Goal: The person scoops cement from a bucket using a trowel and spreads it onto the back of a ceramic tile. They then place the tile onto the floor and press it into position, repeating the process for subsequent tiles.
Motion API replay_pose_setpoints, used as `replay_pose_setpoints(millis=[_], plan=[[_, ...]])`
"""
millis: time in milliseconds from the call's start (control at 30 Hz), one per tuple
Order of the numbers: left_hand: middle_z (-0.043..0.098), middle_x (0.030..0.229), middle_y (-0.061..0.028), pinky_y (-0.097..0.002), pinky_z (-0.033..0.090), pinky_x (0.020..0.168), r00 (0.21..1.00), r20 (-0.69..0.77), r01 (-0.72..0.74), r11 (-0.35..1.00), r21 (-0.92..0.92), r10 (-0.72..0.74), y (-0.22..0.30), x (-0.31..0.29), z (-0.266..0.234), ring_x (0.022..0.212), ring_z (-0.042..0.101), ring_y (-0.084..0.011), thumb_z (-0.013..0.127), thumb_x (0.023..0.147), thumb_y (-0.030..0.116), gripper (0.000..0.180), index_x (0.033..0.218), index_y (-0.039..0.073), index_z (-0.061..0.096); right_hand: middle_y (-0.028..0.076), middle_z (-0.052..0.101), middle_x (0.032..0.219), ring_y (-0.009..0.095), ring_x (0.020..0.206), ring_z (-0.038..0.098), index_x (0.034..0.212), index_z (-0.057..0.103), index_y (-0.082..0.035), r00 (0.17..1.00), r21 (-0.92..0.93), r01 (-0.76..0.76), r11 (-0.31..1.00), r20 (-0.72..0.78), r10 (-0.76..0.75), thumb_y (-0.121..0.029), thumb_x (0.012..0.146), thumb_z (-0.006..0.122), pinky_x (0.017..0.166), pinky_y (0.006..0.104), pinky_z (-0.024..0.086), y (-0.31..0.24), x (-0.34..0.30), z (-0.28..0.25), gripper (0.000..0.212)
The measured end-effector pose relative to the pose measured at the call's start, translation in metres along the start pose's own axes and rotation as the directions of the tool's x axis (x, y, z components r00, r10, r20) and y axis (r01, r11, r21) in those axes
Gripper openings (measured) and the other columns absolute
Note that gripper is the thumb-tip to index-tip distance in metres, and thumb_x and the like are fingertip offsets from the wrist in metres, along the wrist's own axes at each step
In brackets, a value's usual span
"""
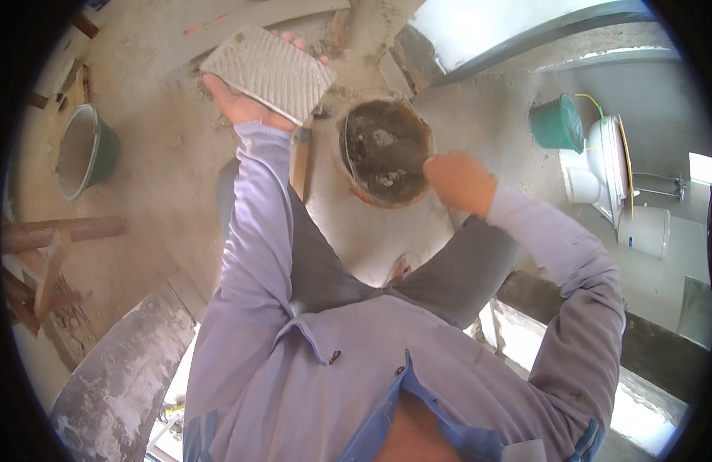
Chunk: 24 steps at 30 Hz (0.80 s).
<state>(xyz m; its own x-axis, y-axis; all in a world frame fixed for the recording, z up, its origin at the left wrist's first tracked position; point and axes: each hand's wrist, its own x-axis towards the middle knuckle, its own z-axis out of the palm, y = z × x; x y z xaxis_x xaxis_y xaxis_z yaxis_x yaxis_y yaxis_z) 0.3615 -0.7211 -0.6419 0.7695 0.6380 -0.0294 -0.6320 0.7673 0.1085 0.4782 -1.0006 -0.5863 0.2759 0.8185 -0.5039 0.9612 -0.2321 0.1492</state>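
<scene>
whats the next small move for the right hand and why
I'd probably scoop a little grey mix with the right hand and bring it toward the tile: that hand is already at the rim of the bucket holding the mix, while the left hand supports the tile, ridged face up.
</scene>
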Motion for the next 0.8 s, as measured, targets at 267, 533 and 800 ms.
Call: replay_pose_setpoints(millis=[267, 533, 800], plan=[[0.051, 0.128, -0.0193, -0.0683, 0.028, 0.108, 0.953, 0.257, 0.172, 0.984, -0.037, -0.157, -0.008, 0.003, -0.009, 0.119, 0.049, -0.0383, 0.05, 0.07, 0.079, 0.099, 0.135, 0.004, 0.044, 0.02, 0.065, 0.077, 0.035, 0.065, 0.064, 0.085, 0.063, 0.005, 0.821, 0.118, -0.197, 0.973, 0.563, 0.098, -0.018, 0.09, 0.051, 0.052, 0.0432, 0.05, 0.043, 0.007, -0.024, 0.027], [0.05, 0.129, -0.0194, -0.0685, 0.027, 0.108, 0.933, 0.298, 0.231, 0.971, -0.068, -0.201, 0.0, -0.006, -0.009, 0.121, 0.048, -0.0395, 0.048, 0.072, 0.078, 0.098, 0.136, 0.005, 0.043, 0.02, 0.063, 0.062, 0.032, 0.052, 0.063, 0.07, 0.065, 0.009, 0.823, 0.208, -0.261, 0.943, 0.558, 0.105, -0.015, 0.084, 0.05, 0.052, 0.0441, 0.052, 0.042, 0.014, -0.024, 0.031], [0.048, 0.131, -0.0216, -0.068, 0.032, 0.103, 0.988, 0.085, 0.128, 0.991, 0.038, -0.131, -0.01, -0.008, 0.009, 0.118, 0.048, -0.0414, 0.031, 0.078, 0.08, 0.093, 0.137, 0.009, 0.044, 0.023, 0.068, 0.083, 0.038, 0.084, 0.068, 0.083, 0.07, 0.004, 0.954, 0.207, -0.024, 0.978, 0.298, -0.04, -0.005, 0.077, 0.056, 0.07, 0.0443, 0.055, 0.007, 0.01, 0.041, 0.018]])
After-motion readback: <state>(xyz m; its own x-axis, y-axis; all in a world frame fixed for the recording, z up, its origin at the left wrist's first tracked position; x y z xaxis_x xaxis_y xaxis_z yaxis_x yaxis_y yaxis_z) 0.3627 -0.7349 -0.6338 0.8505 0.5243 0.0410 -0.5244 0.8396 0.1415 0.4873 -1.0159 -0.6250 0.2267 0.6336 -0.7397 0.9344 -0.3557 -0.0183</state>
